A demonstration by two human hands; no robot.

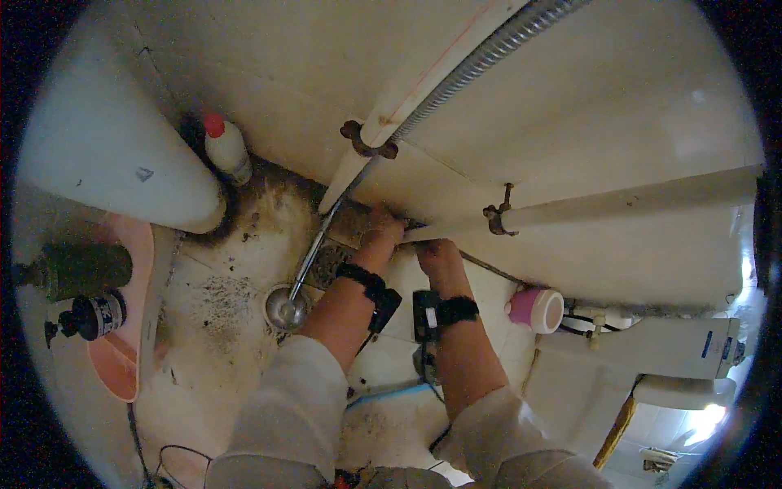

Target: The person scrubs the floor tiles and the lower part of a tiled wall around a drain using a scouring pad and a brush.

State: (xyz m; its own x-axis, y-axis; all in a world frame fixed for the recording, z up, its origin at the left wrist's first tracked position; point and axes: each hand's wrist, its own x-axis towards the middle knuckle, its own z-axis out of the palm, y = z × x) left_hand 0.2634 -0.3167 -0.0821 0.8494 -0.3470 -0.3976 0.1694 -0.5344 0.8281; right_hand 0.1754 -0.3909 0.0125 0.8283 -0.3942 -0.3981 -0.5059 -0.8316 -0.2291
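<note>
My left hand (pixel 381 235) reaches down to the foot of the tiled wall, its fingers curled at the low end of a long white pipe (pixel 619 204). That pipe runs along the wall to the right, held by a rusty clamp (pixel 497 218). My right hand (pixel 440 257) is right beside it, under the same pipe end, with its fingertips hidden. Both wrists wear black straps with small black boxes. A second white pipe (pixel 383 122) climbs the wall, and a metal hose (pixel 481 61) runs along it.
The hose ends in a chrome shower head (pixel 285 308) lying on the dirty floor. Also here are a white bottle with a red cap (pixel 225 148), a white pedestal (pixel 122 147), a pink basin (pixel 122 359) with dark bottles (pixel 81 269), a pink cup (pixel 538 310) and a white toilet (pixel 652 359).
</note>
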